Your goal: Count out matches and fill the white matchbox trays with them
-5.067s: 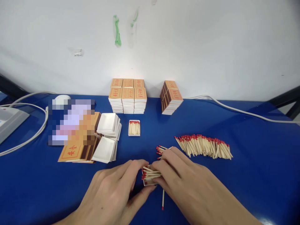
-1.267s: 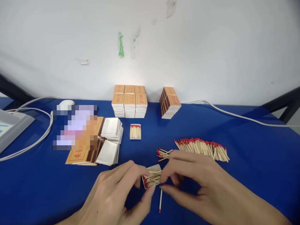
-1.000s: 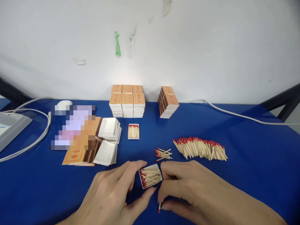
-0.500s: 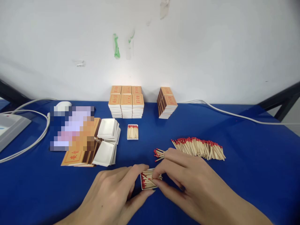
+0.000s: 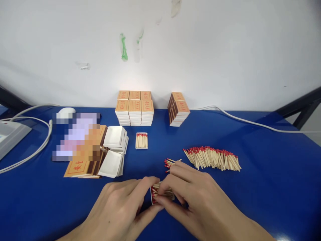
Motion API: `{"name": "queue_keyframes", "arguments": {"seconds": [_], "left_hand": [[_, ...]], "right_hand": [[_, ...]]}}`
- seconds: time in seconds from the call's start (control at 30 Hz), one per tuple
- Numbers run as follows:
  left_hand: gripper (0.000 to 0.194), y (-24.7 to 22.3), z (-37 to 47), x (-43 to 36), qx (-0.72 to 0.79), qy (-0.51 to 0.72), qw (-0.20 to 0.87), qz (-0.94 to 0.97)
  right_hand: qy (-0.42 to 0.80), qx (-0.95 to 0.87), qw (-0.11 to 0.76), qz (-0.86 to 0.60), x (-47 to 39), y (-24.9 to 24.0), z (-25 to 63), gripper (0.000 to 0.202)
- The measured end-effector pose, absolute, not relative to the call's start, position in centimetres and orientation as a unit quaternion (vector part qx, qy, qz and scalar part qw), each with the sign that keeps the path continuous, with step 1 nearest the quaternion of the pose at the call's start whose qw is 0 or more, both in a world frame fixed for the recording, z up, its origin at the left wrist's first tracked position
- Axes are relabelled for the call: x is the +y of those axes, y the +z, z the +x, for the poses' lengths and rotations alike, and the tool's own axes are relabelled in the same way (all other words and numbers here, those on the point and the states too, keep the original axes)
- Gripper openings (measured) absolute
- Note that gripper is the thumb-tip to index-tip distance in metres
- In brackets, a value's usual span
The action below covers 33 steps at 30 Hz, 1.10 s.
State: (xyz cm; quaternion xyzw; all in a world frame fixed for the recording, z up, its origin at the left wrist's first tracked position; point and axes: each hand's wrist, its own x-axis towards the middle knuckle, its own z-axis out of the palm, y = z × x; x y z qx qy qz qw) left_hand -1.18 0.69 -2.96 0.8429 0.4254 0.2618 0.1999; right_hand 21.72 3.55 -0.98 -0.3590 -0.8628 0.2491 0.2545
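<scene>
Near the front of the blue table, a small white matchbox tray point(image 5: 151, 198) lies between my hands, with red-headed matches point(image 5: 153, 190) in it. My left hand point(image 5: 122, 204) grips the tray, forefinger on its far side and thumb on its near side. Over the tray, my right hand point(image 5: 195, 197) pinches a match with thumb and forefinger; the fingers hide most of it and much of the tray. Just beyond the right knuckles is a small group of loose matches point(image 5: 170, 163). A larger heap of matches point(image 5: 213, 158) spreads farther right.
A filled tray point(image 5: 141, 141) sits at mid-table. White empty trays point(image 5: 112, 137) are piled beside flattened box sleeves point(image 5: 78, 167) on the left. Stacked matchboxes point(image 5: 134, 107) and a smaller stack point(image 5: 178, 108) stand by the wall. A white cable point(image 5: 245, 123) runs along the back right.
My right hand has moved left, its fingertips now lower and farther over the tray's match heads. My left hand keeps its grip, and its thumb has shifted slightly left.
</scene>
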Motion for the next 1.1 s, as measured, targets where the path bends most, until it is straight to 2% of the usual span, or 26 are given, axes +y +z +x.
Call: {"name": "queue_keyframes", "arguments": {"seconds": [0.6,0.67,0.77,0.87,0.97,1.1], "left_hand": [[0.016,-2.9,-1.2,0.7,0.428,0.258,0.192,0.845],[0.019,-3.0,-1.2,0.6,0.430,0.256,0.184,0.846],[0.025,-3.2,-1.3,0.6,0.434,0.253,0.173,0.847],[0.027,-3.2,-1.3,0.6,0.436,0.254,0.168,0.847],[0.026,-3.1,-1.2,0.7,0.435,0.255,0.167,0.847],[0.025,-3.1,-1.3,0.7,0.433,0.258,0.167,0.848]], "right_hand": [[0.238,-0.869,0.232,-0.367,3.5,-0.2,22.0,0.012],[0.203,-0.852,0.252,-0.411,3.6,0.0,22.1,0.012],[0.080,-0.810,0.274,-0.512,4.0,0.2,22.6,0.008],[0.023,-0.794,0.232,-0.561,4.6,0.0,23.2,0.014],[0.062,-0.817,0.183,-0.543,4.9,-0.3,23.7,0.022],[0.079,-0.829,0.165,-0.528,4.8,-0.6,24.0,0.016]]}}
